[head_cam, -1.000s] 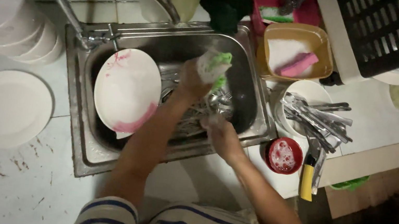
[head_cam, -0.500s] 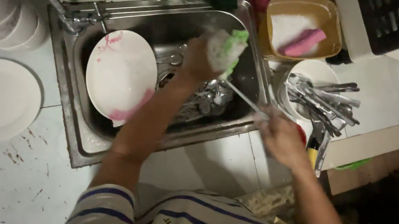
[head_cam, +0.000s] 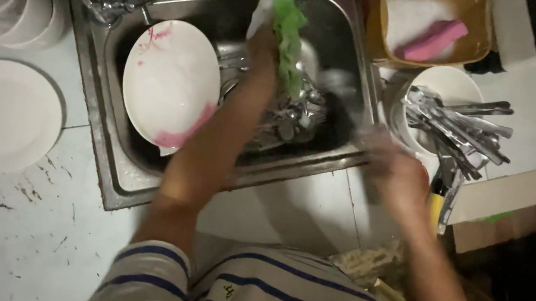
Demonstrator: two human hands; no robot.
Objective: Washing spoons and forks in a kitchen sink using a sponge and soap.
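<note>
Single head-worn view, looking steeply down from above, fairly close, over sink (head_cam: 102,168) and countertop (head_cam: 8,232)

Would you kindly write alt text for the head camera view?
Seen from above, a person's left hand holds a green sponge over a steel sink containing a pink-smeared plate and cutlery, while the blurred right hand is beside a bowl of utensils.

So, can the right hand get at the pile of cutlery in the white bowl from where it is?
Probably yes. The right hand hovers, blurred, at the sink's right rim, beside the white bowl of cutlery. The pile lies uncovered, with nothing in between.
</note>
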